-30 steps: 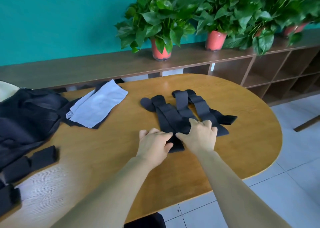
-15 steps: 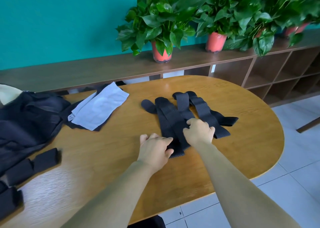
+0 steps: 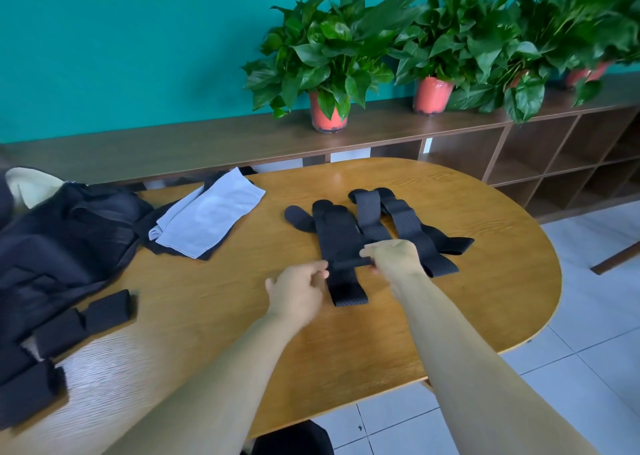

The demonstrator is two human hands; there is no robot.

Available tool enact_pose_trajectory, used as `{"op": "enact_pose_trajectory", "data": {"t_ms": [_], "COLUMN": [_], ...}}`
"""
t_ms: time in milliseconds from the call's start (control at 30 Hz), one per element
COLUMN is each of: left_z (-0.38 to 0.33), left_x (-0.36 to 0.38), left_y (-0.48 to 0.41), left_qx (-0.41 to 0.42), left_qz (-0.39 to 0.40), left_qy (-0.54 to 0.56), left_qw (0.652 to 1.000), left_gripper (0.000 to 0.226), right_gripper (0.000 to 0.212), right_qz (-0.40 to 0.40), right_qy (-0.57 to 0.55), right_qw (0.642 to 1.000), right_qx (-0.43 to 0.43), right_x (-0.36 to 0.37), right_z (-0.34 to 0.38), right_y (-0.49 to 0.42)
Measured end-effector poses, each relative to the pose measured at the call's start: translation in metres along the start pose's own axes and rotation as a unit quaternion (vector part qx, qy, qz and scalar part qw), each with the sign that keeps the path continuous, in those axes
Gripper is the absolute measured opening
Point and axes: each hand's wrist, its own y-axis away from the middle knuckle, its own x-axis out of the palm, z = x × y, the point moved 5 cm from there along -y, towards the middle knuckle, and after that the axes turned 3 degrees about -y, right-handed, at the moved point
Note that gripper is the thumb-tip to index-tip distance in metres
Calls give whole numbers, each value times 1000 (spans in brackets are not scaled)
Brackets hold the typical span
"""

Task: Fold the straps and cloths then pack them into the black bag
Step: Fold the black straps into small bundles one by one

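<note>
Teal wall [image 3: 121, 39] backs a long brown shelf [image 3: 173, 150] carrying leafy potted plants [image 3: 329, 60] in red pots. In front of it stands an oval wooden desk [image 3: 485, 299] over a pale tiled floor [image 3: 588, 333].

At the desk's left edge slumps the black bag [image 3: 62, 240]. Just beside it a folded pale blue cloth [image 3: 211, 215] lies on top of a dark cloth [image 3: 162, 250]. Nearer the person, folded black pieces [image 3: 86, 319] lie along the left side, touching the bag's lower edge.

The black straps [image 3: 415, 240] lie in the middle of the desk, overlapping one another and fanning towards the shelf. The wide strap [image 3: 337, 236] on their left reaches closest to the person, its near end flat on the wood.

Nothing lies between the forearms and the straps.

Both hands meet at a raised crease across the wide strap. The right hand [image 3: 394, 259] has its fingers curled and pinches the crease's right end. The left hand [image 3: 298, 292], fingers bent, pinches its left end, thumb side up.
</note>
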Motion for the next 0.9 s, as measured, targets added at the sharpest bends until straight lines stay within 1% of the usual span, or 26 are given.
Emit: {"op": "enact_pose_trajectory", "data": {"t_ms": [67, 133, 167, 233, 267, 333, 367, 467, 567, 733, 800, 867, 900], "left_z": [5, 7, 8, 12, 18, 32, 40, 66, 94, 125, 124, 118, 116], "left_x": [-11, -20, -24, -28, -29, -30, -31, -37, -44, -57, -66, -80, -85], "left_y": [2, 6, 9, 13, 16, 21, 24, 40, 56, 75, 83, 91, 95], "left_qx": [-64, -134, -157, -147, -140, -146, -156, -178, -182, -156, -130, -90, -65], "left_qz": [9, 19, 28, 37, 43, 46, 45, 37, 41, 11, -12, -50, -66], "left_qy": [129, 282, 320, 284, 253, 200, 175, 121, 99, 36, -24, -97, -117], "left_qw": [990, 950, 934, 947, 956, 968, 971, 976, 977, 987, 991, 990, 989], "left_gripper": [32, 28, 22, 8, 12, 40, 46, 43, 36, 34, 33, 29, 27], "right_gripper": [33, 33, 32, 29, 24, 12, 11, 16, 18, 19, 20, 15, 13], "right_qz": [42, 57, 56, 58, 56, 55, 47, 35, 23, 9, 11, 11, 13], "right_qy": [7, -1, -13, -17, -9, 15, 32, 68, 97, 179, 211, 238, 256], "right_qw": [999, 998, 998, 998, 998, 998, 998, 997, 995, 980, 968, 953, 942], "right_qx": [-3, -3, 2, 8, 9, 10, 6, -8, -24, -92, -134, -185, -215], "right_x": [11, 20, 24, 33, 39, 46, 48, 51, 53, 67, 76, 85, 89], "right_z": [-3, -9, -11, -17, -20, -25, -27, -29, -27, -21, -18, -15, -14], "right_y": [16, 30, 36, 44, 46, 50, 51, 56, 63, 75, 81, 91, 95]}}
